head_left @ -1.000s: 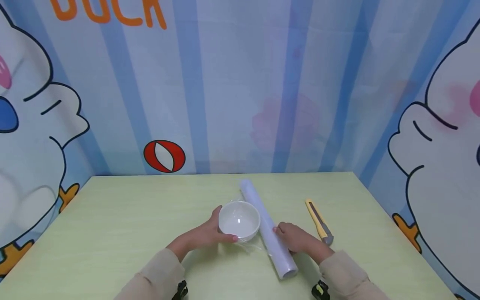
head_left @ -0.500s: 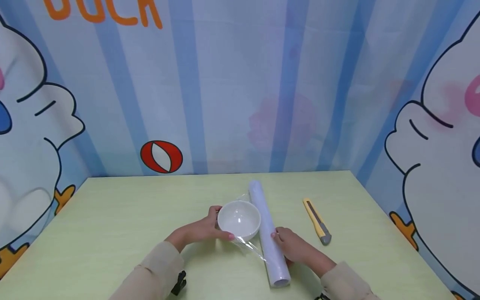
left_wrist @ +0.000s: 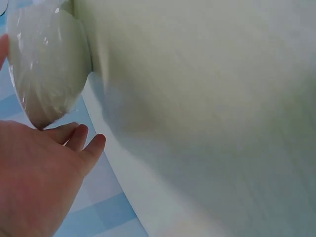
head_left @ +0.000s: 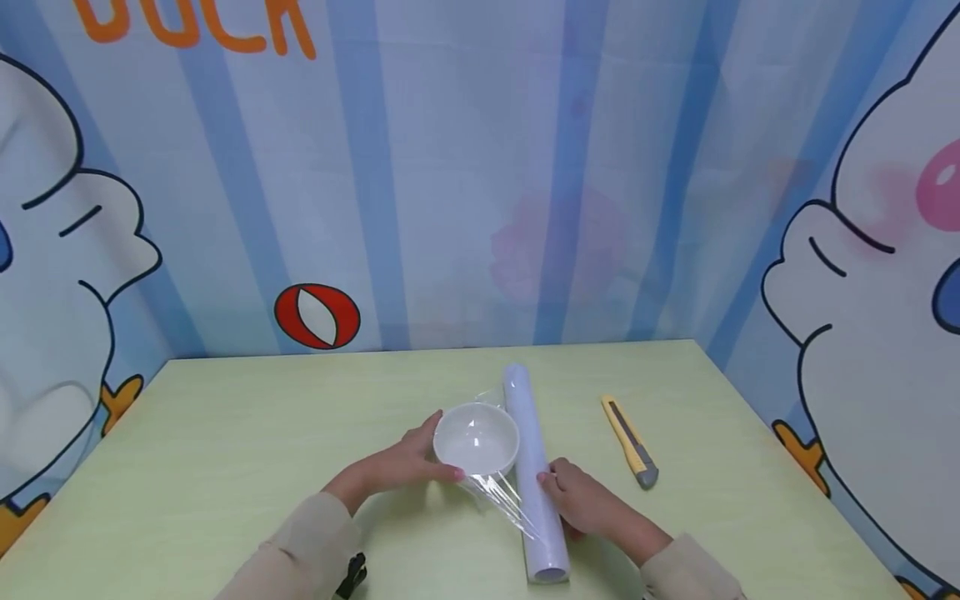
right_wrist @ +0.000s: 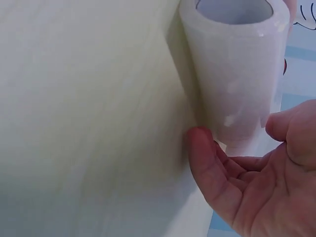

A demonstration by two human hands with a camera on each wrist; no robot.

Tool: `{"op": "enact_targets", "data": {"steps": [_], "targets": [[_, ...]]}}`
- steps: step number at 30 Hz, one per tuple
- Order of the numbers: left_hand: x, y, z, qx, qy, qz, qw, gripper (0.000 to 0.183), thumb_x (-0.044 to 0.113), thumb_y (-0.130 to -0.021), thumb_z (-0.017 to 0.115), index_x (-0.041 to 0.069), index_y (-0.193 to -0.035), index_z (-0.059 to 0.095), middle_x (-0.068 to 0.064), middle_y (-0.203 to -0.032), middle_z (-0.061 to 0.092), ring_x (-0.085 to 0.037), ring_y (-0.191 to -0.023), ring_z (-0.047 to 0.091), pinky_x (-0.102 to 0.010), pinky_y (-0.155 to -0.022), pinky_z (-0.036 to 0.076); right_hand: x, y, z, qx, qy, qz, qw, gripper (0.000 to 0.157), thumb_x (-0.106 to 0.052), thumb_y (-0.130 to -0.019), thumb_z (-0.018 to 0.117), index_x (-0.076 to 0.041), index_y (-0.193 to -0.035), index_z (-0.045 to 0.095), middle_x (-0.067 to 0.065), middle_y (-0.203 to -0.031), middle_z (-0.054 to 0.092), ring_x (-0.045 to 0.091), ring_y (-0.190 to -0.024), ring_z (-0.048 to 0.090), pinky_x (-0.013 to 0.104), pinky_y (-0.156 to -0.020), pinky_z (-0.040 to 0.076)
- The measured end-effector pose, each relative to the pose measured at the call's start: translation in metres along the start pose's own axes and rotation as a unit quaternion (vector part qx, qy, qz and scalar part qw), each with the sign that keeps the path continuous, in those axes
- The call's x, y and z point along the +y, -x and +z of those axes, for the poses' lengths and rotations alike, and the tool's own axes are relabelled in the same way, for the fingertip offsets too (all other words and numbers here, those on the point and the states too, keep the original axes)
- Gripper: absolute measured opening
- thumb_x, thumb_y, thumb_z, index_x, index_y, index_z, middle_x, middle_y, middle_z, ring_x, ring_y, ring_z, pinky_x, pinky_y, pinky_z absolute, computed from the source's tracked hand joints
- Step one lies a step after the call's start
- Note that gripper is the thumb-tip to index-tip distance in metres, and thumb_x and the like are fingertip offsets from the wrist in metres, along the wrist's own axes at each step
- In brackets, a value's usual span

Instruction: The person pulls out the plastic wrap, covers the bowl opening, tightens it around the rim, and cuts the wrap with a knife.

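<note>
A white bowl [head_left: 477,437] stands near the middle of the table with clear cling film [head_left: 497,493] stretched over it. My left hand [head_left: 405,461] holds the bowl from its left side, thumb at the near rim. In the left wrist view the film clings in wrinkles round the bowl's side [left_wrist: 52,64]. Right beside the bowl lies the long roll of cling film [head_left: 534,467], its film running from the near half to the bowl. My right hand [head_left: 581,500] grips the roll from the right. The right wrist view shows the roll's hollow end [right_wrist: 234,27] and my thumb and fingers about it.
A yellow and grey utility knife [head_left: 630,442] lies on the table [head_left: 262,467] right of the roll. Behind the table hangs a striped blue cloth backdrop [head_left: 465,183] with cartoon figures.
The roll has turned more upright in view, its near end swinging left and toward me. The film between bowl and roll now shows wider and tauter. My left hand stays on the bowl.
</note>
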State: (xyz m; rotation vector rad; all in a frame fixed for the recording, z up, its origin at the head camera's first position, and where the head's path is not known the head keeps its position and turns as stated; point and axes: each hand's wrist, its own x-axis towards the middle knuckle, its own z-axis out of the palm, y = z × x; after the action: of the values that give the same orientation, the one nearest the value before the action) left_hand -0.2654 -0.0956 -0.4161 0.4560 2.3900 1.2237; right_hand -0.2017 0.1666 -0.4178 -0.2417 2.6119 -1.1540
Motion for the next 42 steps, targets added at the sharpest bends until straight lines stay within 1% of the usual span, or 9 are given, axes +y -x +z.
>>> {"op": "enact_targets", "data": {"steps": [4,8,11,14,19,25,30,37,42], "targets": [[0.002,0.004,0.007,0.022,-0.007,0.01,0.9997,0.11,0.045,-0.073,0.071,0.01,-0.148,-0.001,-0.017,-0.153,0.011,-0.038,-0.14,0.013,-0.062,-0.107,0.02,0.003,-0.001,-0.006,0.002,-0.013,0.035,0.999,0.033,-0.026,-0.097,0.042,0.002,-0.113,0.047,0.009,-0.072,0.052,0.017,-0.052,0.048,0.029,-0.047,0.044],[0.001,0.004,0.011,0.031,-0.012,0.034,0.9989,0.114,0.047,-0.073,0.072,0.006,-0.148,-0.004,-0.016,-0.154,0.01,-0.035,-0.141,0.012,-0.058,-0.109,0.019,0.006,-0.007,-0.012,0.022,-0.039,0.089,0.995,0.033,-0.03,-0.095,0.048,-0.003,-0.112,0.053,0.008,-0.082,0.055,0.018,-0.066,0.052,0.029,-0.057,0.046],[0.0,0.002,0.012,0.04,-0.021,0.034,0.9984,0.117,0.049,-0.071,0.073,0.004,-0.147,-0.003,-0.015,-0.154,0.012,-0.034,-0.141,0.014,-0.056,-0.109,0.021,0.007,-0.016,-0.014,0.03,-0.063,0.1,0.993,0.035,-0.029,-0.096,0.045,-0.001,-0.114,0.054,0.009,-0.09,0.056,0.018,-0.074,0.054,0.029,-0.059,0.047],[0.001,-0.001,0.013,0.046,-0.022,0.036,0.998,0.117,0.049,-0.069,0.074,0.004,-0.147,0.001,-0.016,-0.153,0.014,-0.034,-0.139,0.019,-0.057,-0.108,0.023,0.006,-0.025,-0.014,0.021,-0.081,0.105,0.991,0.039,-0.029,-0.098,0.042,0.002,-0.12,0.052,0.009,-0.096,0.057,0.018,-0.078,0.055,0.029,-0.062,0.049],[0.001,-0.004,0.016,0.038,-0.001,0.046,0.9982,0.115,0.042,-0.068,0.078,0.005,-0.148,0.003,-0.016,-0.152,0.017,-0.035,-0.137,0.022,-0.059,-0.107,0.024,0.005,-0.036,-0.015,-0.001,-0.107,0.118,0.987,0.041,-0.026,-0.097,0.041,0.004,-0.123,0.051,0.009,-0.091,0.06,0.017,-0.075,0.056,0.029,-0.064,0.051],[-0.002,-0.004,0.014,0.05,-0.006,0.054,0.9973,0.111,0.04,-0.068,0.079,0.005,-0.147,0.009,-0.013,-0.147,0.026,-0.033,-0.133,0.029,-0.057,-0.106,0.027,0.002,-0.042,-0.015,0.006,-0.134,0.122,0.983,0.03,-0.024,-0.095,0.045,0.002,-0.101,0.06,0.003,-0.074,0.055,0.013,-0.065,0.051,0.026,-0.059,0.047],[0.0,-0.004,0.011,0.047,-0.015,0.048,0.9976,0.11,0.041,-0.069,0.078,0.006,-0.147,0.009,-0.011,-0.147,0.027,-0.031,-0.133,0.029,-0.056,-0.106,0.028,-0.004,-0.041,-0.015,0.034,-0.131,0.124,0.983,0.027,-0.023,-0.092,0.051,0.003,-0.099,0.056,0.004,-0.077,0.054,0.013,-0.067,0.05,0.026,-0.06,0.047],[0.001,-0.003,0.009,0.038,-0.019,0.036,0.9985,0.108,0.043,-0.07,0.076,0.01,-0.147,0.009,-0.01,-0.147,0.026,-0.031,-0.132,0.03,-0.057,-0.105,0.03,-0.013,-0.041,-0.013,0.071,-0.076,0.126,0.987,0.027,-0.023,-0.088,0.056,0.003,-0.094,0.052,0.007,-0.081,0.05,0.018,-0.073,0.049,0.026,-0.061,0.045],[0.001,-0.002,0.007,0.035,-0.023,0.034,0.9986,0.108,0.044,-0.07,0.076,0.01,-0.147,0.009,-0.01,-0.148,0.026,-0.03,-0.133,0.029,-0.057,-0.106,0.029,-0.016,-0.043,-0.012,0.075,-0.057,0.134,0.986,0.025,-0.024,-0.087,0.058,0.0,-0.09,0.051,0.007,-0.078,0.05,0.018,-0.069,0.05,0.026,-0.059,0.045]]}}
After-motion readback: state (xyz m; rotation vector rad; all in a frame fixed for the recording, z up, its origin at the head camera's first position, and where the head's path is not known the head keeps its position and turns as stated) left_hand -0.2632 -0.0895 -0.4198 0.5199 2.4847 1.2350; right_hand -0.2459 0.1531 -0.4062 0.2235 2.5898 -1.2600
